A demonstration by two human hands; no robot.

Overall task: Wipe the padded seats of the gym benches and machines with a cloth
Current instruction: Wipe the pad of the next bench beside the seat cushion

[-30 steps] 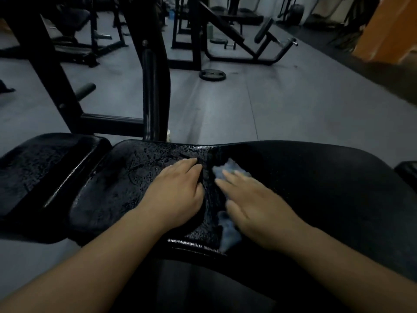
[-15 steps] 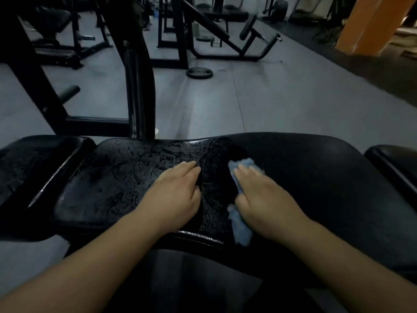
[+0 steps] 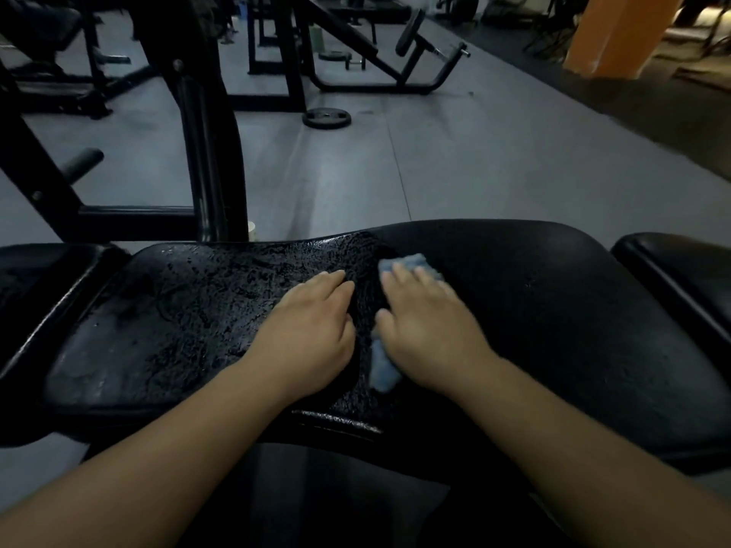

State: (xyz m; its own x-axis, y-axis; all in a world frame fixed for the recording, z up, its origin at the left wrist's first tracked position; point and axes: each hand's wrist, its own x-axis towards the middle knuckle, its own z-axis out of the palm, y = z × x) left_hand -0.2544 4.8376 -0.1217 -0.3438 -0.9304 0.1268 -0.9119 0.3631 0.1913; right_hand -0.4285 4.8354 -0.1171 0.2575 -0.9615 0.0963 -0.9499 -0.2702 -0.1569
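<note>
A black padded bench seat (image 3: 553,310) stretches across the view in front of me. Its left half is wet and speckled with droplets, its right half looks matt and dry. My right hand (image 3: 427,330) presses flat on a light blue cloth (image 3: 381,367) at the middle of the seat; the cloth shows beyond my fingertips and beside my palm. My left hand (image 3: 312,334) rests flat on the wet part of the pad, just left of the cloth, fingers straight and holding nothing.
More black pads adjoin at the left (image 3: 39,278) and right (image 3: 680,270). A black machine frame (image 3: 197,132) rises behind the seat. Farther back, a weight plate (image 3: 326,118) lies on the grey floor near another bench frame (image 3: 375,53). An orange pillar (image 3: 617,33) stands at the far right.
My right hand has slid the cloth a little to the right and away from me across the seat. My left hand has stayed on the wet pad. The camera has shifted slightly.
</note>
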